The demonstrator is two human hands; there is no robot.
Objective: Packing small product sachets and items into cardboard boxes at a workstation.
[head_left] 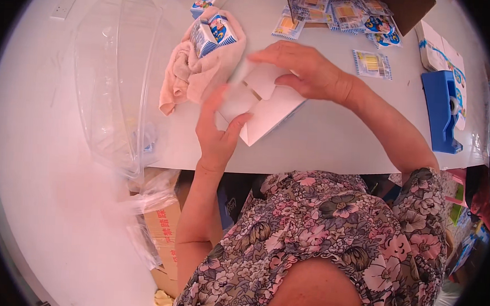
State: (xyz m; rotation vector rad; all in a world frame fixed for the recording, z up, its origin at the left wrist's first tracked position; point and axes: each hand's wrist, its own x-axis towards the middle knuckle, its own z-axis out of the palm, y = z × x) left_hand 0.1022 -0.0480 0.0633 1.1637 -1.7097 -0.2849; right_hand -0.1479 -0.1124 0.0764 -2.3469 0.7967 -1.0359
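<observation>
A small white carton (272, 117) with loose flaps stands tilted on the table between my hands, a narrow gap showing between its flaps. My left hand (217, 130) grips its left side, thumb on the near face and fingers smeared by motion. Across the far right side curves my right hand (310, 72), its thumb against a flap and its fingers reaching over the far edge. Left of the carton lies a crumpled beige cloth (183, 75), with blue-and-white printed packets (221, 31) resting on it.
At the back, an open brown box (410, 9) spills several small wrapped packets (349, 14); one packet (372, 64) lies apart. A blue tape dispenser (438, 110) and flat printed cartons (436, 49) sit at right. A clear plastic cover (116, 80) stands at left. Below is a cardboard box (161, 226).
</observation>
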